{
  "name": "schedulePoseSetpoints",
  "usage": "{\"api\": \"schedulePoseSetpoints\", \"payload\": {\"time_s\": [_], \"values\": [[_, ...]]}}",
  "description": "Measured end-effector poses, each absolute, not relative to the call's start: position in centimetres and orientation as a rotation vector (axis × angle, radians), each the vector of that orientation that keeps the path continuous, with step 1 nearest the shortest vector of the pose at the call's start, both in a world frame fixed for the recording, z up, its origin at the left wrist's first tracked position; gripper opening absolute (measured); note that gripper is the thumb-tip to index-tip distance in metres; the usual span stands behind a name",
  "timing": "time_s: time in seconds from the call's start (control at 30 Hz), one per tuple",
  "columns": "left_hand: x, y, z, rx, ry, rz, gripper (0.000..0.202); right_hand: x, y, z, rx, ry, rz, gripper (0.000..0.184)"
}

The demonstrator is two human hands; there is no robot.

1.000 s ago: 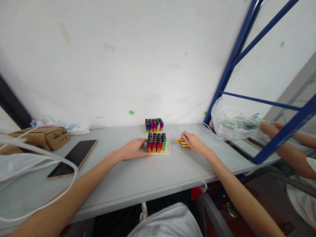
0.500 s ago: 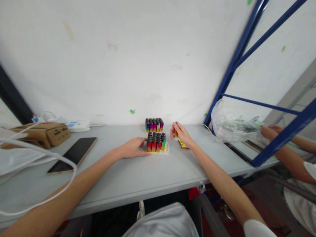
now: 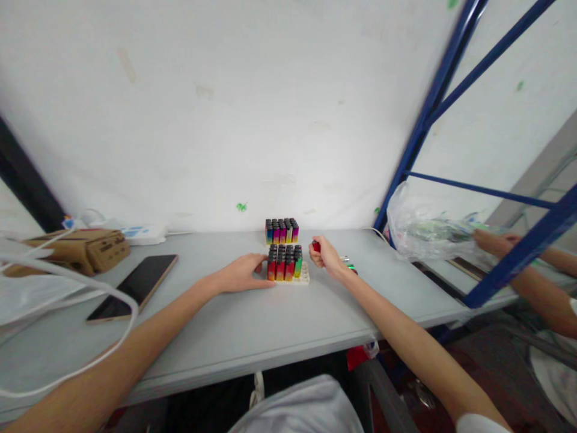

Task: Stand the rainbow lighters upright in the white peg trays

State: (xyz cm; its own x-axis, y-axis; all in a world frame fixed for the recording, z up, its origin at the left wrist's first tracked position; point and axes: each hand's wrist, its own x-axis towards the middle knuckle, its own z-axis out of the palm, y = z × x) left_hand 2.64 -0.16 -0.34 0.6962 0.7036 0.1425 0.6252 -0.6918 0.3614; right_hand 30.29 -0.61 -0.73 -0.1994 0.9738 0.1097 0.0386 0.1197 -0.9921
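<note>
My left hand (image 3: pixel 242 273) lies flat on the grey table (image 3: pixel 252 325), fingers spread, its tips against the left side of a white tray (image 3: pixel 303 278) packed with upright coloured lighters (image 3: pixel 285 263). My right hand (image 3: pixel 325 255) hovers just right of that tray, closed round a lighter whose red end (image 3: pixel 316 245) sticks out. A few loose lighters (image 3: pixel 349 264) rest on the table behind my right wrist. A second full block of lighters (image 3: pixel 281 230) stands farther back by the wall.
A phone (image 3: pixel 134 284) lies face up at the left, with a cardboard box (image 3: pixel 80 248), a power strip (image 3: pixel 139 233) and a white cable (image 3: pixel 67 373) around it. A clear plastic bag (image 3: pixel 424 225) sits behind the blue rack frame (image 3: pixel 509 264). Another person's hand (image 3: pixel 493 242) works at the right.
My right hand picked a lighter from the loose pile, lifted it and carried it left to the tray's right side. My left hand stayed put.
</note>
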Motion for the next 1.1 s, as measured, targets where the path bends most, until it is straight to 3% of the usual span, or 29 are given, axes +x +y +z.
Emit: {"api": "schedulePoseSetpoints", "payload": {"time_s": [0.13, 0.4, 0.7, 1.1], "values": [[2.6, -0.1, -0.4, 2.615, 1.049, 0.404, 0.062, 29.9, -1.1, -1.4, -0.999, -1.539, 1.189, 0.048], [2.6, -0.1, -0.5, 2.623, 1.066, 0.399, 0.066, 30.4, -1.5, -0.4, -1.043, -1.670, 1.047, 0.062], [2.7, -0.1, -0.3, 2.638, 1.032, 0.389, 0.064, 31.2, -2.8, 1.1, -0.893, -1.979, 0.552, 0.034], [2.7, 0.0, -0.5, 2.630, 1.048, 0.378, 0.068, 31.2, -3.4, 0.9, -0.945, -2.083, 0.348, 0.035]]}}
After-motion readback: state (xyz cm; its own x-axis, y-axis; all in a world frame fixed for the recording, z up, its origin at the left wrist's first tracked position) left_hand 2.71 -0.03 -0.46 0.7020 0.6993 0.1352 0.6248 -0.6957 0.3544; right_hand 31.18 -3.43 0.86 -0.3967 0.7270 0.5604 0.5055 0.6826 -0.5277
